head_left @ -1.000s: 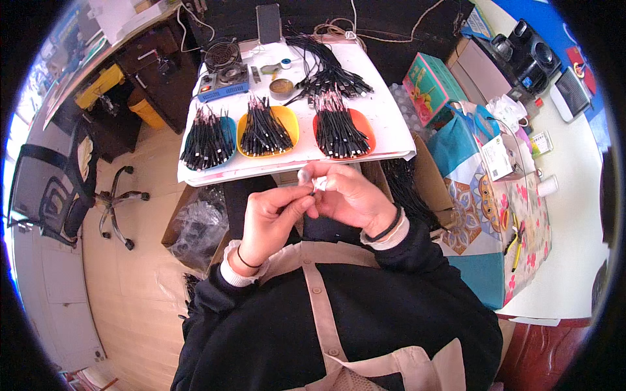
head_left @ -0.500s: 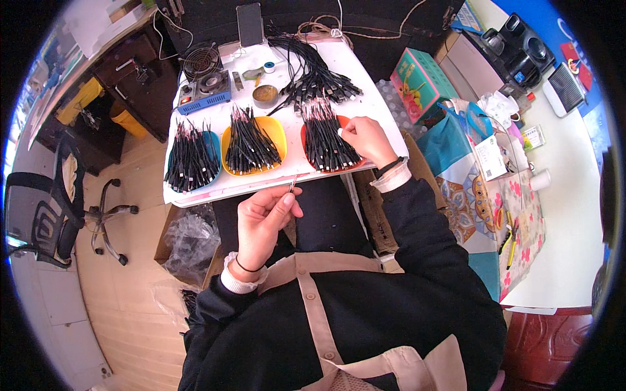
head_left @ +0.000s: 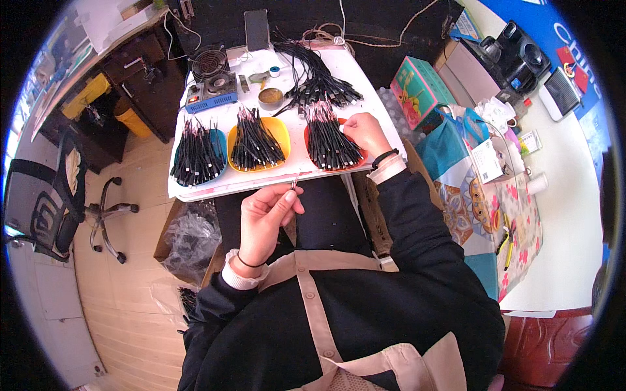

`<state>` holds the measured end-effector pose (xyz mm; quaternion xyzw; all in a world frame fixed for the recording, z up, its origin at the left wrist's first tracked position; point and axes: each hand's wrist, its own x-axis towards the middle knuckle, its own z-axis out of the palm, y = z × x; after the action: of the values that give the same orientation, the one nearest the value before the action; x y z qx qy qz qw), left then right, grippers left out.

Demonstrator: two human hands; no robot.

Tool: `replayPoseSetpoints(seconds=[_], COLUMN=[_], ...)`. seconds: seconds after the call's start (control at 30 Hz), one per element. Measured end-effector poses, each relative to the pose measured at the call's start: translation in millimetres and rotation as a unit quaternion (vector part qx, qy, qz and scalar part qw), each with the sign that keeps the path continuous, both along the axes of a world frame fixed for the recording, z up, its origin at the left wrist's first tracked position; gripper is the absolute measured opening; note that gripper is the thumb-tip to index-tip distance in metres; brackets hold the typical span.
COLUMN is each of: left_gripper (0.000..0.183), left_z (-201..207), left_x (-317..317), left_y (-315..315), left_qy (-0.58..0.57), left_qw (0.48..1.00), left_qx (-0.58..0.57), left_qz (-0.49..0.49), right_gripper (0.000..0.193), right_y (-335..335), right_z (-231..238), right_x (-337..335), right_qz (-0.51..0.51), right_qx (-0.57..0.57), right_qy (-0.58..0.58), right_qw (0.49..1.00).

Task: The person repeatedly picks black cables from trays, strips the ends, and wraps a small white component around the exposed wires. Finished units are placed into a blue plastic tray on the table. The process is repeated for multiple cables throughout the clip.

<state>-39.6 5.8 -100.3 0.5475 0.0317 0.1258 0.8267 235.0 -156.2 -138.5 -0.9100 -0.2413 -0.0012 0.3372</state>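
My left hand (head_left: pixel 266 218) is closed in a pinch just off the table's front edge. From its fingertips sticks a thin wire-like piece (head_left: pixel 295 183), too small to make out fully. At the right rim of a red dish (head_left: pixel 362 160), my right hand (head_left: pixel 366 133) has its fingers curled in; whatever they grip is hidden. That dish carries a bundle of short black cables (head_left: pixel 332 140) with pinkish wire ends. Similar bundles lie in a yellow dish (head_left: pixel 284 133) and a blue dish (head_left: pixel 222 151) to its left.
Farther back on the white table (head_left: pixel 251 189) are a blue device with a fan (head_left: pixel 212 99), a round tin (head_left: pixel 270 99), a small spool (head_left: pixel 274 70) and a heap of long black cables (head_left: pixel 323 85). A phone (head_left: pixel 256 30) stands at the rear. Right, a green box (head_left: pixel 420 91).
The view has shifted slightly, so the table sits a little differently in the picture. Both hands keep nearly the same places and poses.
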Motion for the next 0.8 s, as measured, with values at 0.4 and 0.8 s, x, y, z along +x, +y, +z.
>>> replayPoseSetpoints(seconds=[0.4,0.8], left_gripper=[0.014,0.014], left_z=[-1,-2], left_x=[-1,-2], left_y=[-3,-2], left_qy=[0.007,0.009], left_qw=[1.0,1.0], left_qx=[-0.016,-0.015], left_qz=[-0.002,0.006], right_gripper=[0.017,0.017], right_y=[4,13], right_z=[-9,7], right_x=[19,12], right_qz=[-0.004,-0.015], right_qx=[0.006,-0.029], right_qy=[0.002,-0.045], right_qw=[1.0,0.998])
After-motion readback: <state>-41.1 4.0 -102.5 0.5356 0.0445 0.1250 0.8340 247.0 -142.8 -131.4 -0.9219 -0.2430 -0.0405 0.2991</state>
